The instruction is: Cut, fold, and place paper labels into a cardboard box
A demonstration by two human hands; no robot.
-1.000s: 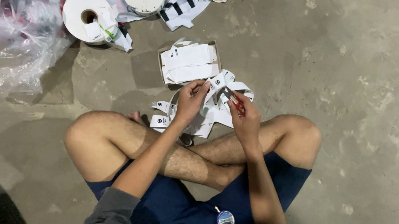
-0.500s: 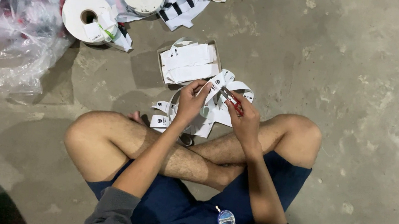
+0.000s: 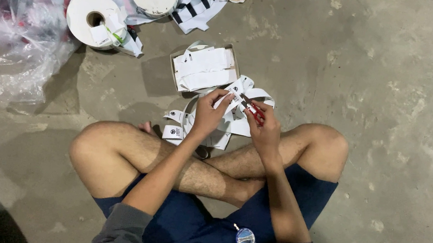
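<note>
The left hand [image 3: 209, 116] pinches the end of a white label strip [image 3: 232, 97] between thumb and fingers, held up over the crossed legs, while the right hand [image 3: 265, 127] is closed around small red-handled snips [image 3: 251, 108] whose blades meet the strip just beside the left fingertips; the two hands sit close together, nearly touching. The strip trails down from them into a loose heap of cut white labels [image 3: 175, 131] lying on the floor in front of the shins. Just beyond the hands stands a shallow cardboard box [image 3: 172, 71] stacked with more white labels. The person sits cross-legged on a bare, mottled grey concrete floor [image 3: 390, 102]. Farther out, up and to the left, lie two big white tape rolls [image 3: 96, 20], striped black-and-white fabric [image 3: 199, 2], and a crumpled clear plastic bag [image 3: 17, 52]. Against the pictures from a moment earlier, little differs: both hands stay at the same spot over the heap, with the snips still on the strip.
</note>
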